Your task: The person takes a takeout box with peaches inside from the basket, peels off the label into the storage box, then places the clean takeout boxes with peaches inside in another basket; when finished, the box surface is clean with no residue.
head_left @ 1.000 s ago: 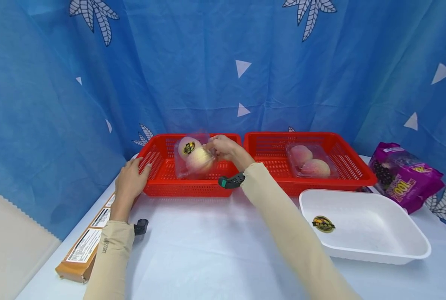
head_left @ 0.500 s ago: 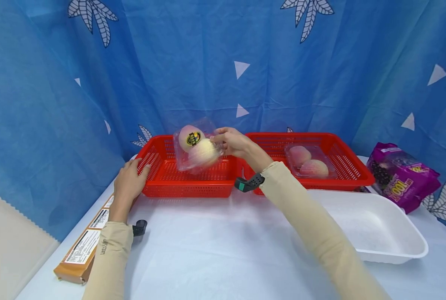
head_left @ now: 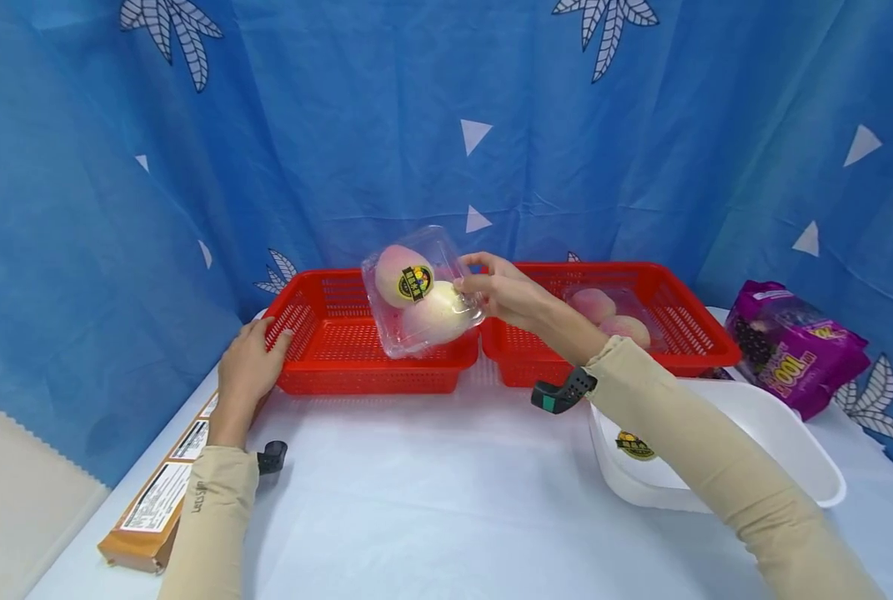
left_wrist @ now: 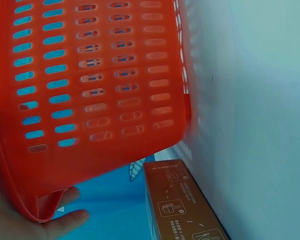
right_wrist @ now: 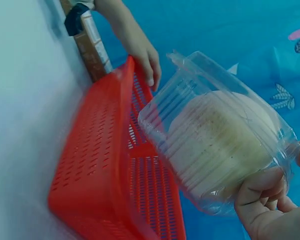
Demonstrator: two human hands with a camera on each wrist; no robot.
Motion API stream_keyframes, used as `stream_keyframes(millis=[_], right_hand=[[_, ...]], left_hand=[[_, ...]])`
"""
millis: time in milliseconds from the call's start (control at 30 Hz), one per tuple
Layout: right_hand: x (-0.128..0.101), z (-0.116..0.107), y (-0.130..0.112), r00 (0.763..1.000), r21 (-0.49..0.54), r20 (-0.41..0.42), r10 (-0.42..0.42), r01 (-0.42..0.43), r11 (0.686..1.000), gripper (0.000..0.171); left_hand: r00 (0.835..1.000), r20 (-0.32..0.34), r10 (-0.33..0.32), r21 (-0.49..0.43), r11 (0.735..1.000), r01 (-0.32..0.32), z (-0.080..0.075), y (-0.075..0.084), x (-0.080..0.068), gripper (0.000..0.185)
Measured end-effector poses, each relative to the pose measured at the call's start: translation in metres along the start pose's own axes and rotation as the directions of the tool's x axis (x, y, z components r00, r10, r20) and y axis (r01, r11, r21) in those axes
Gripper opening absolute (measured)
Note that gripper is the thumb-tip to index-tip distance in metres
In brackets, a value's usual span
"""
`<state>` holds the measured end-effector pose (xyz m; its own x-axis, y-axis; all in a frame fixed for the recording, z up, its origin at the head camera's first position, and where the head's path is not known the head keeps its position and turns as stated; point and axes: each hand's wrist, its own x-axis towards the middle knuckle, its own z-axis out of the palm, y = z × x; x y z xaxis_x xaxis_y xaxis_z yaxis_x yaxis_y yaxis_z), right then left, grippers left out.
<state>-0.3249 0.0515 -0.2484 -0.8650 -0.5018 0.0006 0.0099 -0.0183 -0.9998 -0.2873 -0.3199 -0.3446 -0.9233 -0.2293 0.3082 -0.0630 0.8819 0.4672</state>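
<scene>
This looks like a staged recording set dressed as a small fruit stall, not a real shop or home. Behind both hands hangs a blue cloth backdrop (head_left: 446,125) printed with white leaves and triangles, closing off the space. Under the hands a table (head_left: 431,500) is draped in plain white cloth. Two red plastic baskets (head_left: 611,283) sit just beyond the hands, and packaged goods lie to either side: a purple snack bag (head_left: 795,354) far right, a brown carton (head_left: 153,508) beside the left forearm.
</scene>
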Motion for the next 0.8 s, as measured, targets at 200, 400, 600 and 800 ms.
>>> stream_keyframes(millis=[200,400,600,800], right_hand=[[-0.029,-0.011,0.004,0.995,-0.007,0.098,-0.036,0.037,0.999,0.048],[-0.051,-0.022,0.013,0.982,-0.042,0.186,-0.013,0.021,0.999,0.053],[-0.067,-0.038,0.025,0.947,-0.151,0.322,0.020,0.031,0.988,0.057],[-0.078,-0.052,0.034,0.875,-0.242,0.478,0.077,0.047,0.969,0.054]], left_hand=[[1.000,-0.004,0.003,-0.005,1.000,-0.003,-0.001,0.001,0.000,0.061],[1.000,0.008,-0.016,-0.019,1.000,0.016,-0.002,0.002,-0.001,0.062],[1.000,0.007,-0.017,-0.020,1.000,0.017,-0.001,0.002,-0.001,0.062],[1.000,0.001,-0.018,-0.019,1.000,0.018,0.001,0.001,-0.002,0.062]])
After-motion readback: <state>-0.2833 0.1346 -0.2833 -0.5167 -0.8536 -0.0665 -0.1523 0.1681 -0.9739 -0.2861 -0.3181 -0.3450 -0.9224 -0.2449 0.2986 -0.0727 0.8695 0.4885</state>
